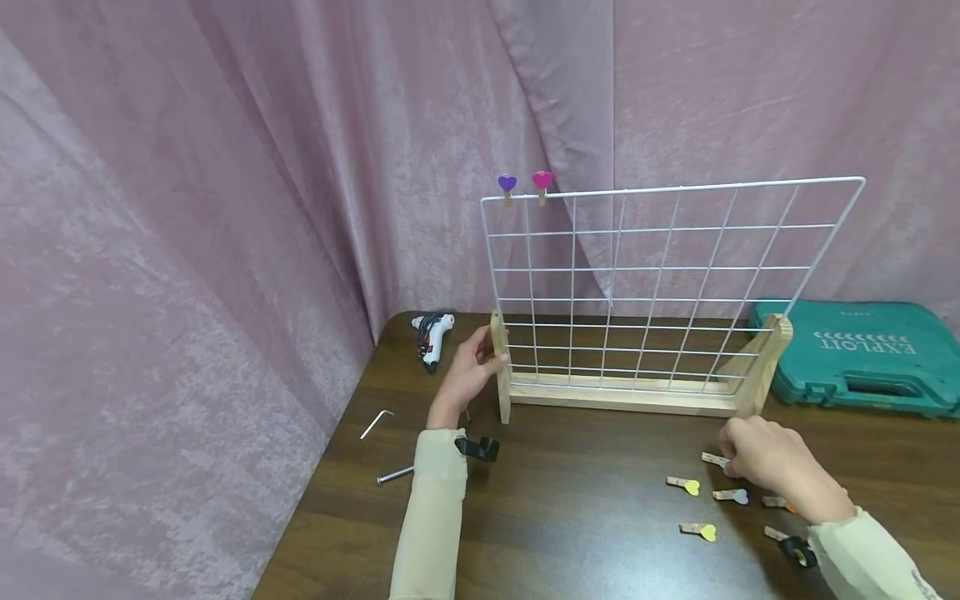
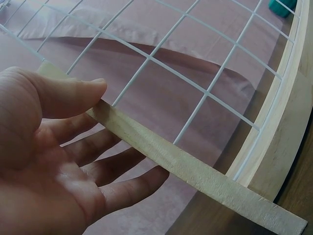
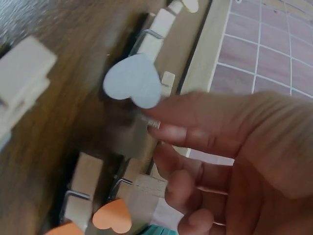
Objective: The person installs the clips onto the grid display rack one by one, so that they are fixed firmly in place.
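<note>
My left hand (image 1: 471,371) grips the left wooden upright (image 2: 161,152) of a stand, thumb on one side and fingers on the other. The stand bears a white wire grid (image 1: 660,267). Over the table at the right, my right hand (image 1: 768,462) pinches a wooden clothespin (image 1: 713,459) by its heart end, which the fingers largely hide. Close by lies another clothespin with a pale heart (image 3: 132,81). Around them are clothespins with yellow hearts (image 1: 692,487) and orange hearts (image 3: 112,215). A purple-heart clothespin (image 1: 507,185) and a pink-heart clothespin (image 1: 542,182) sit on the grid's top left.
Behind the stand's right end is a green tool case (image 1: 862,354). To the left lie a white glue gun (image 1: 432,337), a hex key (image 1: 375,423) and a bolt (image 1: 395,476). A pink curtain (image 1: 420,167) hangs behind the brown table (image 1: 570,500).
</note>
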The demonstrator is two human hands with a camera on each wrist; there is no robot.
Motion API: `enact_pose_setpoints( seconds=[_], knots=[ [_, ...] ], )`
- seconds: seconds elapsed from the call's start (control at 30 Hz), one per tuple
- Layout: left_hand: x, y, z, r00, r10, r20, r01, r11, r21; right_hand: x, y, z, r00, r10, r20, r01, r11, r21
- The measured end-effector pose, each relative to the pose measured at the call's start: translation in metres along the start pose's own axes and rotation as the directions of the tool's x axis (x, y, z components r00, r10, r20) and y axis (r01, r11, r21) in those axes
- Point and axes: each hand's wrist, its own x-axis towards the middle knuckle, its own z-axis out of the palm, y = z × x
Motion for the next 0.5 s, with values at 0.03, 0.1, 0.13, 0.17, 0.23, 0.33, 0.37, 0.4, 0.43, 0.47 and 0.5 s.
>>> enact_pose_setpoints(
  seconds=[0.03, 0.1, 0.13, 0.17, 0.23, 0.33, 0.37, 0.4, 0.43, 0.47, 0.5],
  knots=[
    [0.001, -0.005, 0.000, 1.000, 0.000, -0.006, 0.000, 1.000, 0.003, 0.000, 0.000, -0.001, 1.000, -0.003, 0.007, 0.003, 1.000, 0.005],
    [0.004, -0.013, 0.001, 1.000, -0.001, -0.015, 0.001, 1.000, 0.006, 0.000, -0.001, -0.004, 1.000, -0.012, 0.019, 0.011, 1.000, 0.019],
    [0.004, -0.014, 0.001, 1.000, 0.000, -0.021, 0.000, 1.000, 0.014, 0.000, -0.001, -0.006, 1.000, -0.022, 0.020, 0.021, 0.999, 0.032],
    [0.005, -0.015, 0.002, 1.000, 0.001, -0.026, -0.001, 1.000, 0.019, 0.000, -0.001, -0.008, 0.999, -0.033, 0.017, 0.032, 0.998, 0.048],
    [0.005, -0.016, 0.002, 0.999, 0.005, -0.033, -0.005, 1.000, 0.022, 0.002, -0.001, -0.012, 0.998, -0.067, -0.006, 0.067, 0.994, 0.083],
    [0.004, -0.014, 0.001, 1.000, -0.002, -0.031, 0.003, 1.000, 0.015, 0.005, -0.003, -0.018, 0.989, -0.128, -0.080, 0.138, 0.981, 0.139],
    [0.003, -0.010, 0.001, 1.000, 0.001, -0.027, -0.001, 1.000, 0.012, 0.006, -0.004, -0.019, 0.983, -0.146, -0.111, 0.163, 0.974, 0.155],
    [0.001, -0.006, 0.001, 1.000, 0.002, -0.022, -0.002, 1.000, 0.016, 0.006, -0.005, -0.021, 0.976, -0.163, -0.146, 0.187, 0.968, 0.169],
    [0.000, -0.003, 0.001, 1.000, -0.001, -0.017, 0.001, 1.000, 0.018, 0.006, -0.007, -0.022, 0.967, -0.177, -0.181, 0.211, 0.959, 0.190],
    [-0.002, 0.001, 0.001, 1.000, -0.001, -0.011, 0.001, 1.000, 0.018, 0.006, -0.009, -0.023, 0.957, -0.191, -0.217, 0.237, 0.948, 0.210],
    [-0.003, 0.005, 0.001, 1.000, -0.002, -0.006, 0.002, 1.000, 0.020, 0.006, -0.011, -0.024, 0.946, -0.206, -0.251, 0.265, 0.937, 0.230]
  ],
)
